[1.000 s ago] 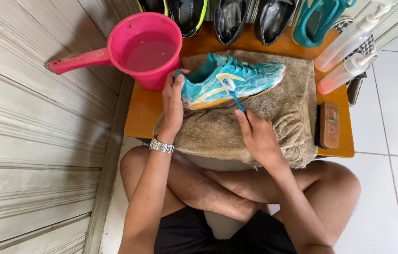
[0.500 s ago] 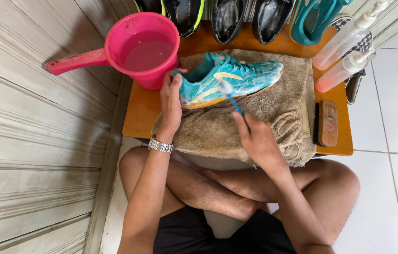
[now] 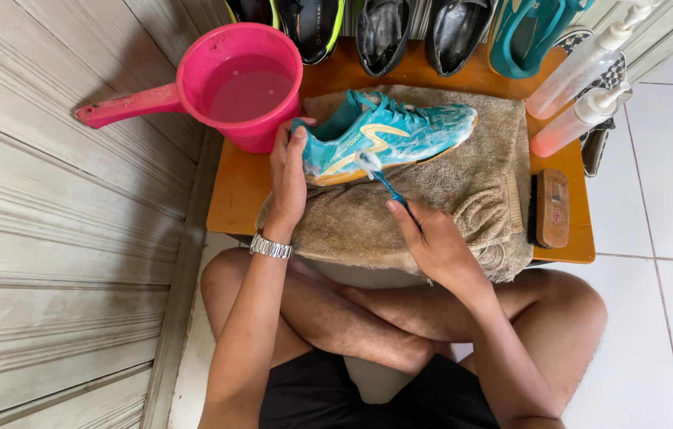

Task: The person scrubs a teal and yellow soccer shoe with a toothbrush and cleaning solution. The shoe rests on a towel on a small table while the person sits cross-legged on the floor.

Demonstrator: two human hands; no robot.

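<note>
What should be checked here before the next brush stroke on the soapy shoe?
1. Left hand steadies the heel of the teal shoe: ok.
2. Right hand grips the blue toothbrush, bristles on the shoe's side: ok.
3. Shoe rests on the brown towel, not the bare board: ok.
4. Pink scoop holds water, within reach: ok.
5. Suds cover the shoe's toe: ok.
6. Far side of the shoe clean: cannot tell.

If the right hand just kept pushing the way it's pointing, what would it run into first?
The right hand points up and to the left along the blue toothbrush it holds. Going on, it would probably meet the soapy side of the turquoise shoe first, where the bristles already touch.
</note>
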